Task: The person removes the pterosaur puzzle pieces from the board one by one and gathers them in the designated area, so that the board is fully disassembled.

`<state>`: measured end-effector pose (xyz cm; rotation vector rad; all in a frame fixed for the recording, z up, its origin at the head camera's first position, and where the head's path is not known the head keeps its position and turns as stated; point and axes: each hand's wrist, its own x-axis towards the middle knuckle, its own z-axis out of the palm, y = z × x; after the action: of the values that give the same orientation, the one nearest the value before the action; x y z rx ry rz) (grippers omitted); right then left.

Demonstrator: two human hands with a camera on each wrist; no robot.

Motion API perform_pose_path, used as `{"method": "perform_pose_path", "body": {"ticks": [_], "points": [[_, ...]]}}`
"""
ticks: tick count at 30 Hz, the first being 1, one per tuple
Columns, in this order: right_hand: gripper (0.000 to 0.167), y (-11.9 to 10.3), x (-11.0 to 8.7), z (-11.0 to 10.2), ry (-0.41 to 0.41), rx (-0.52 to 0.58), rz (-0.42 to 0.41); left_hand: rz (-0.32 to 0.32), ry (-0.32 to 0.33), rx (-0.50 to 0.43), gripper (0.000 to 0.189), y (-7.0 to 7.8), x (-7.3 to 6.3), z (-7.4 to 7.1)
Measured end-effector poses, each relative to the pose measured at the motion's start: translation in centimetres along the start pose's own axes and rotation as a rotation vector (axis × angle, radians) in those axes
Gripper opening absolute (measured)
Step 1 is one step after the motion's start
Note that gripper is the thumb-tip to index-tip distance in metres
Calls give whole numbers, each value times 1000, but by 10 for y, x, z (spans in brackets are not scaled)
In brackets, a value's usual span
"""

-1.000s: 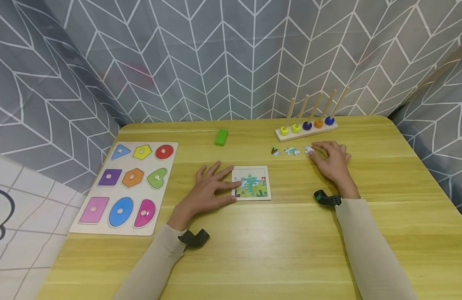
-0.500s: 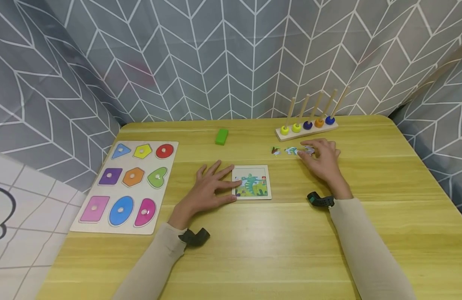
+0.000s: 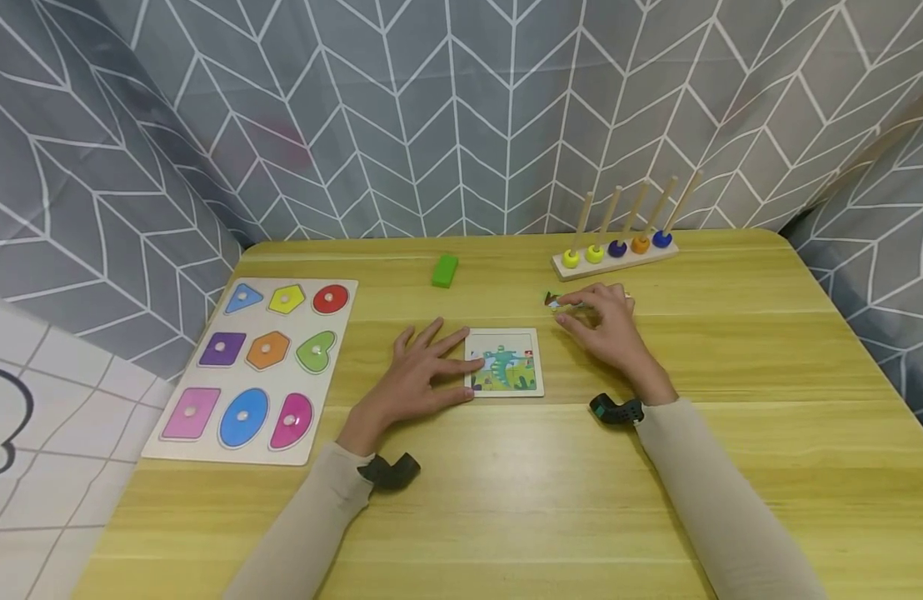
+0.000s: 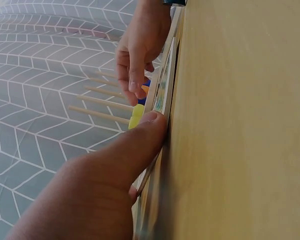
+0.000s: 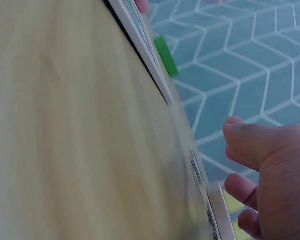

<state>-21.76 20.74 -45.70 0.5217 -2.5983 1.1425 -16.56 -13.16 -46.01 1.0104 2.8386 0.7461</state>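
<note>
My left hand (image 3: 415, 375) rests with spread fingers on the left side of a small framed jigsaw puzzle (image 3: 516, 381) showing a green dinosaur. In the left wrist view its thumb (image 4: 140, 131) presses on the frame's edge. My right hand (image 3: 606, 329) is over the loose puzzle pieces beyond the frame's right side, thumb and index finger apart with nothing between them. A brown and green puzzle piece (image 3: 549, 298) shows just left of its index fingertip. The other pieces lie mostly hidden behind this hand. The right wrist view shows the right thumb (image 5: 250, 140) above the tabletop.
A shape board (image 3: 328, 329) with several coloured knobbed pieces lies at the left. A green block (image 3: 445, 271) sits near the back edge. Behind my right hand stands a peg stand (image 3: 615, 265) with coloured beads. A patterned curtain (image 3: 461, 108) hangs behind the table.
My right hand has moved left along the row of puzzle pieces, from the rightmost to the leftmost. My left hand and the framed puzzle have stayed in place.
</note>
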Motion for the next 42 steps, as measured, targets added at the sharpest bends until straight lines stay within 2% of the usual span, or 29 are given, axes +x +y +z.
{"method": "perform_pose_path", "body": {"ticks": [15, 20, 27, 32, 36, 42], "points": [[20, -47, -6, 45, -198, 54, -192, 10, -4, 19, 47, -2, 2, 0], [22, -53, -9, 54, -244, 30, -222, 20, 3, 19, 47, -2, 2, 0], [26, -57, -10, 56, -290, -18, -226, 19, 8, 14, 46, -1, 3, -1], [28, -60, -10, 56, -314, -45, -228, -11, 17, -5, 49, 0, 4, -2], [28, -61, -11, 55, -322, -36, -219, -57, 27, -8, 54, 0, 5, 0], [27, -61, -11, 57, -322, -28, -225, -119, 37, -12, 69, 2, 6, 3]]}}
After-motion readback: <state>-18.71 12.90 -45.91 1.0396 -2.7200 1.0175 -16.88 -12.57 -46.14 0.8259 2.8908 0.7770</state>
